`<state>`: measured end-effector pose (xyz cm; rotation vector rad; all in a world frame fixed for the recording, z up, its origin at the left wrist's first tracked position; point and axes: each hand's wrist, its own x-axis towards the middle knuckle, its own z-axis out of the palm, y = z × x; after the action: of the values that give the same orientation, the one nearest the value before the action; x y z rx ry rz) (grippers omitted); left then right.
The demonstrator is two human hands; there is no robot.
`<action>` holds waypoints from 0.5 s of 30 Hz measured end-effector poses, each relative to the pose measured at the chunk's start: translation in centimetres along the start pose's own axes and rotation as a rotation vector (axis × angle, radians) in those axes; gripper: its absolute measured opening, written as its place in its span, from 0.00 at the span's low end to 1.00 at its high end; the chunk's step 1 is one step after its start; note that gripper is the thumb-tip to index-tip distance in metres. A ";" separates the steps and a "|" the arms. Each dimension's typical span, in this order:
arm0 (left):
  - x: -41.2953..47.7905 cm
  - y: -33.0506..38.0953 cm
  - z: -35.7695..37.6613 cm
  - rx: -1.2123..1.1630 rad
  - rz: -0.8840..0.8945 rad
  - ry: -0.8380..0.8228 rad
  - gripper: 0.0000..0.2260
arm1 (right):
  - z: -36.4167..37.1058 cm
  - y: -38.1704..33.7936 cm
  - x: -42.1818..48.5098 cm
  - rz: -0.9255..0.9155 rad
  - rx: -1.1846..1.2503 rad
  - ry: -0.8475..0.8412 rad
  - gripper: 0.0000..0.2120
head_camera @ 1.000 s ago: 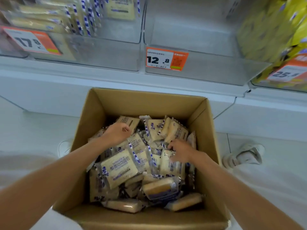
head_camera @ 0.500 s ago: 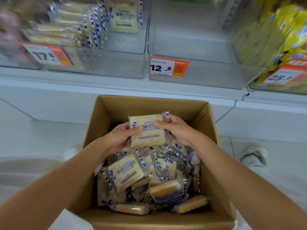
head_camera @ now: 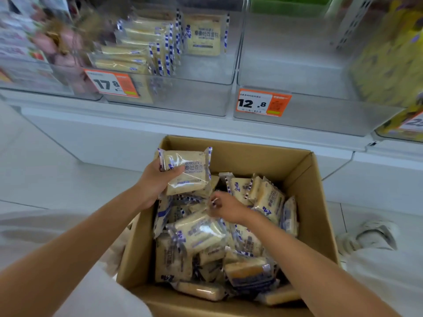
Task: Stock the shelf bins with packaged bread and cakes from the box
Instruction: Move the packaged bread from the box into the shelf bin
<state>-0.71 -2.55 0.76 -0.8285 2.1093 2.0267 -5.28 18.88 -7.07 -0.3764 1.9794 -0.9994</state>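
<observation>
Head, left fingers (head_camera: 175,171) gripping packet (head_camera: 190,177), right (head_camera: 216,203) blurred

Matt cardboard box (head_camera: 263,156), glossy plastic bread packets (head_camera: 187,172) (crinkled), clear smooth plastic bins (head_camera: 297,115)

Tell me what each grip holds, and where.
Left grip holds a clear-wrapped bread pack with blue-striped edges by its left side, thumb across the front. Right grip is among packs in the brown cardboard box; hold unclear.
</observation>
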 end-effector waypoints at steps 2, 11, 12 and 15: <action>0.2 0.6 -0.3 -0.002 0.063 0.068 0.13 | -3.3 -1.1 -1.5 -0.028 0.050 0.092 0.09; -1.0 5.5 3.4 -0.001 0.142 -0.049 0.19 | -12.4 -10.6 -5.3 -0.188 0.509 0.396 0.11; -1.2 6.1 3.9 -0.009 0.132 -0.070 0.21 | -12.1 -11.6 -5.2 -0.189 0.507 0.394 0.11; -1.5 7.7 3.8 -0.043 0.104 -0.045 0.25 | -11.1 -14.6 -5.9 -0.223 0.381 0.407 0.14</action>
<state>-3.96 1.28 7.86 -0.6854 2.1345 2.1269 -12.35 18.71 10.85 -0.1913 2.0642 -1.6706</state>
